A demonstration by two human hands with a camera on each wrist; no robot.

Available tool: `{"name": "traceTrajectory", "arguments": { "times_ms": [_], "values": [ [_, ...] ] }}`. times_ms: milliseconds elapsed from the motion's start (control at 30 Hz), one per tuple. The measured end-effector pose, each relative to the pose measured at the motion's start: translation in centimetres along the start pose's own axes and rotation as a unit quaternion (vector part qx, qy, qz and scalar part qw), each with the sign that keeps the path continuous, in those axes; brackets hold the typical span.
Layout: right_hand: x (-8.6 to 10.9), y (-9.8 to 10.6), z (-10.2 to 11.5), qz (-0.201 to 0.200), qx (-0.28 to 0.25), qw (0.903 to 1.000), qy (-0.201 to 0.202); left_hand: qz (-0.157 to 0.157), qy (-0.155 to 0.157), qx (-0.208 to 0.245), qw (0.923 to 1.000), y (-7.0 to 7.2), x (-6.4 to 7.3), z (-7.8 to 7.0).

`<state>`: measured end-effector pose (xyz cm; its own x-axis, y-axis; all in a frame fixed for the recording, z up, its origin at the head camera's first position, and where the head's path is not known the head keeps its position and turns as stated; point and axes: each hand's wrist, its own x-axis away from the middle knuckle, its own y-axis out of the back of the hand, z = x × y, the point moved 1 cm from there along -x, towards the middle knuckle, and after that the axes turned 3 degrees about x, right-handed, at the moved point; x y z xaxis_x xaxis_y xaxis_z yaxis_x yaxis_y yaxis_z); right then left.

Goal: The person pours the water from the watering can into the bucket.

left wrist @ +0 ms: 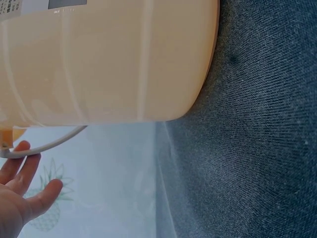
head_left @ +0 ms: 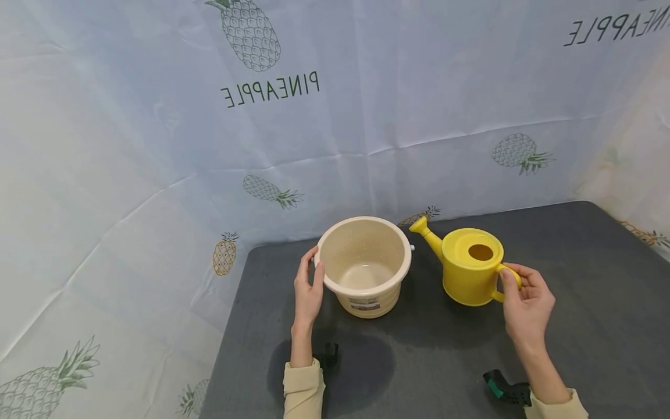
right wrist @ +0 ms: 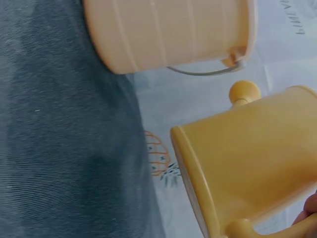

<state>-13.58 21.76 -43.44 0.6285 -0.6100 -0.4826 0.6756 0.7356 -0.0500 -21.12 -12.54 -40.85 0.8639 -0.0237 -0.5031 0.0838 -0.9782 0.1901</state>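
A cream plastic bucket [head_left: 364, 299] stands upright on the dark tabletop, its mouth facing up and a label on its front. My left hand [head_left: 307, 291] rests at the left side of its rim, fingers loosely extended. In the left wrist view, the fingertips [left wrist: 32, 161] lie against the thin bucket handle [left wrist: 62, 142], beside its mount. To the right, my right hand [head_left: 528, 299] grips the handle of a yellow watering can [head_left: 468, 273]. The can is off the table, with its spout [head_left: 427, 233] pointing left toward the bucket. Part of the right hand is cut off in the right wrist view.
A dark cloth-covered table [head_left: 591, 326] lies under everything. Behind it and along the left hangs a pale curtain [head_left: 361, 105] with pineapple prints. Dark wrist mounts [head_left: 506, 389] show beside the forearms.
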Motion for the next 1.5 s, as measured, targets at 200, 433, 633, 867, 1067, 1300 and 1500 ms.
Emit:
{"name": "traceTrajectory", "arguments": {
  "times_ms": [200, 433, 633, 867, 1067, 1300, 1500],
  "values": [
    [-0.6, 0.1, 1.4, 0.013, -0.054, 0.9984, 0.011, -0.003, 0.001, -0.005, 1.0, 0.0, 0.0, 0.0],
    [-1.0, -0.1, 2.7, 0.03, -0.02, 0.999, 0.027, -0.001, 0.0, -0.007, 1.0, 0.1, -0.1, 0.0],
    [-1.1, -0.3, 3.8, 0.046, 0.026, 0.9974, 0.049, 0.007, -0.003, 0.001, 1.0, 0.2, -0.2, 0.0],
    [-1.5, -0.4, 4.8, 0.071, 0.022, 0.9926, 0.097, 0.01, -0.015, 0.006, 0.9998, 0.4, -0.2, 0.2],
    [-1.7, -0.6, 5.7, 0.091, 0.004, 0.989, 0.116, 0.008, -0.008, 0.003, 0.9999, 0.4, -0.1, 0.2],
    [-1.8, -0.9, 6.7, 0.103, 0.021, 0.9868, 0.123, 0.004, -0.002, 0.005, 1.0, 0.4, -0.1, 0.0],
    [-2.1, -0.9, 7.1, 0.113, 0.031, 0.9845, 0.13, 0.006, 0.0, 0.008, 0.9999, 0.3, 0.0, 0.0]
  ]
}}
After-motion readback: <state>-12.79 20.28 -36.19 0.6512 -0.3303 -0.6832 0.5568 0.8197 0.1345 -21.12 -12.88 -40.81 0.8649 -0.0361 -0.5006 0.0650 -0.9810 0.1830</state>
